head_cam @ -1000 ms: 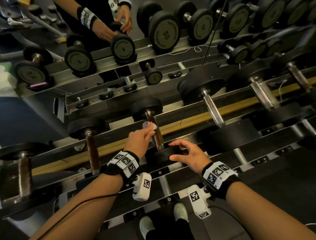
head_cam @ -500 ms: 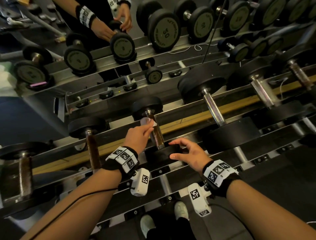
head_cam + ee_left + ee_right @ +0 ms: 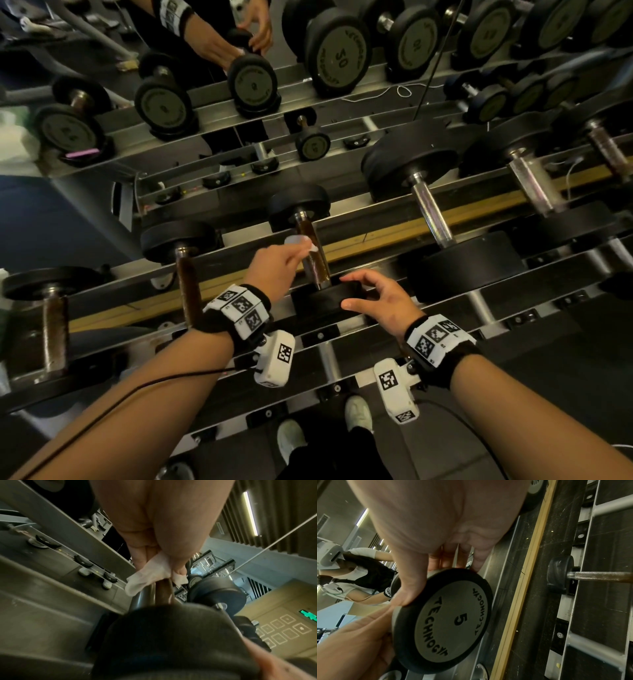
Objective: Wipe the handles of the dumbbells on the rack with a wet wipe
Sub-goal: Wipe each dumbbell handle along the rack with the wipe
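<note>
from the head view i see my left hand reaching to the handle of the small dumbbell in the middle of the rack, fingers pinched around a white wet wipe that is pressed against the left side of the brownish, worn bar. my right hand sits at the near end of that same dumbbell, thumb and fingers curved over the rim of its near weight. the far weight rests on the back rail. a bigger dumbbell with a shiny handle lies on the rack just to the right, and two rusty-handled ones lie to the left. a mirror behind the rack doubles the hands and weights.

from the left wrist view the hand fills the top, and the wipe is bunched between thumb and fingers, wrapped over the handle. the near weight is a dark blur below, with part of my other hand at the lower right corner.

from the right wrist view the hand grips the rim of the weight, thumb on one edge and fingers curled behind the far edge; its face reads "technogym" and "5". the neighbouring dumbbell's knurled handle shows at the right on the rack. my left forearm crosses the lower left corner.
</note>
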### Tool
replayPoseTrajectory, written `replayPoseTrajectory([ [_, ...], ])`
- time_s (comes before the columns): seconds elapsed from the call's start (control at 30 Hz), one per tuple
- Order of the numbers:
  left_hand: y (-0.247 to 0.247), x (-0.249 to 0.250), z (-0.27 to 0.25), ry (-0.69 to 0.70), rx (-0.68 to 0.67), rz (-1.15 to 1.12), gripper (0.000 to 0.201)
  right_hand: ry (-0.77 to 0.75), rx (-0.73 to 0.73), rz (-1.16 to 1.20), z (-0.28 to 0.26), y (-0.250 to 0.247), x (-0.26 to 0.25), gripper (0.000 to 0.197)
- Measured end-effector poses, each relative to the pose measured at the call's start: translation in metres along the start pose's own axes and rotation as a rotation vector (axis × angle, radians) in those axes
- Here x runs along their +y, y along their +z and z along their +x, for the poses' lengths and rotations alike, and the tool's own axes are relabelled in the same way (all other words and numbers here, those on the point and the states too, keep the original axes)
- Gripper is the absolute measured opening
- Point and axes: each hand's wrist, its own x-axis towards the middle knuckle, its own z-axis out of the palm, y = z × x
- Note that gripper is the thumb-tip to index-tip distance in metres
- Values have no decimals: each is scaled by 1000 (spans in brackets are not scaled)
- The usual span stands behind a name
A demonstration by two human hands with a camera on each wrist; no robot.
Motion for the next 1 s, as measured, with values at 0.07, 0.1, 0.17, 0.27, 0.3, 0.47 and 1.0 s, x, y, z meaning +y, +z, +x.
replayPoseTrajectory([
  [0.07,10,2,-4,-35,-71,20,37,-14,0,4,-1,0,-1,43],
  [0.1,13,2,-5,-40,-91,36,38,-21,1,5,-2,1,-2,42],
  [0.17,13,0,-9,-6,-143,118,41,-24,7,11,-1,1,-1,40],
  [0.27,6,-1,-16,84,-213,276,40,-25,19,26,-1,3,0,39],
  [0.3,4,-1,-18,99,-233,291,39,-26,20,28,-2,3,0,39],
  [0.47,-10,-4,-20,55,-235,70,32,-23,21,42,-3,3,-2,38],
  [1.0,8,-12,-22,55,-271,122,32,-22,26,39,-5,4,-6,39],
])
